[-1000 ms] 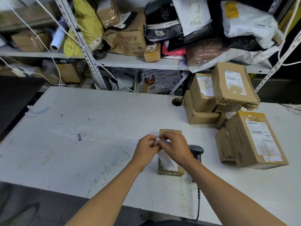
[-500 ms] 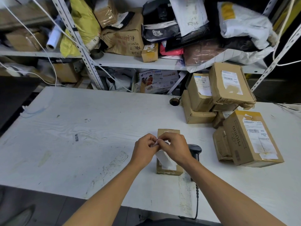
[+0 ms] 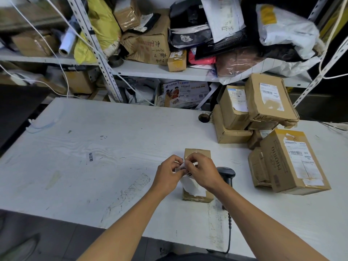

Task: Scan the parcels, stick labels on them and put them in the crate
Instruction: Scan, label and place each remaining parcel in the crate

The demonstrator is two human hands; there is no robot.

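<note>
A small brown parcel [image 3: 197, 153] lies flat on the white table [image 3: 113, 147] in front of me. Just above it, my left hand [image 3: 167, 176] and my right hand [image 3: 203, 173] both pinch a white label [image 3: 185, 171] with black printed characters. A strip of white backing paper [image 3: 189, 184] hangs down from the label over the parcel. A black handheld scanner [image 3: 226, 174] lies right of the parcel, partly behind my right wrist. No crate is in view.
A pile of brown cardboard parcels [image 3: 259, 113] stands at the table's back right, with a larger printed box [image 3: 290, 161] nearer me. Behind the table, metal shelves [image 3: 150, 71] are crammed with bags and boxes. A printed sticker [image 3: 90, 157] is stuck to the table at left.
The hands stay at the same spot over the parcel. The label has been turned or peeled further, so its black characters now show between my fingers.
</note>
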